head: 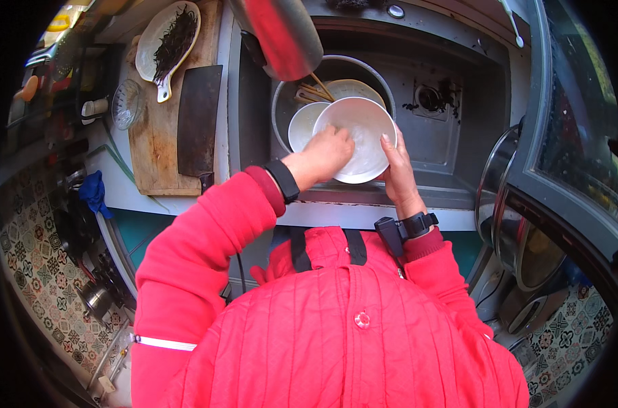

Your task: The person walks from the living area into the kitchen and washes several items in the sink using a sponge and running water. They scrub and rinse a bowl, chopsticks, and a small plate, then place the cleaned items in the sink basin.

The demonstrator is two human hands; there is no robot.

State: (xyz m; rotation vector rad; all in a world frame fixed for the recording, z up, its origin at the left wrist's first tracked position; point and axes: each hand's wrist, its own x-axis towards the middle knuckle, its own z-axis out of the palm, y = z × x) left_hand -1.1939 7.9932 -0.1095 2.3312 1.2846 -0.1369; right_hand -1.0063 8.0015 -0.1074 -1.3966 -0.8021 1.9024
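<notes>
My right hand (402, 164) grips the right rim of a white bowl (368, 153), its thumb over the edge. The bowl is tilted towards me and has a wet shine inside. My left hand (330, 152) reaches over the near left rim, and its curled fingers touch the inside wall. Those fingers are blurred, and whether they hold anything is hidden. Beneath the bowl stands a large metal pot (385, 76) in the sink. In it are a second white bowl (303, 127), a plate (357, 89) and several wooden chopsticks (314, 93).
A dark cleaver (199, 117) lies on a wooden cutting board (153, 163), beside a handled white dish (148, 48) of dark shreds. A red cylindrical object (283, 38) overhangs the sink (485, 102). Scraps surround the drain (429, 99). Metal lids (503, 204) and a window frame (559, 188) stand right.
</notes>
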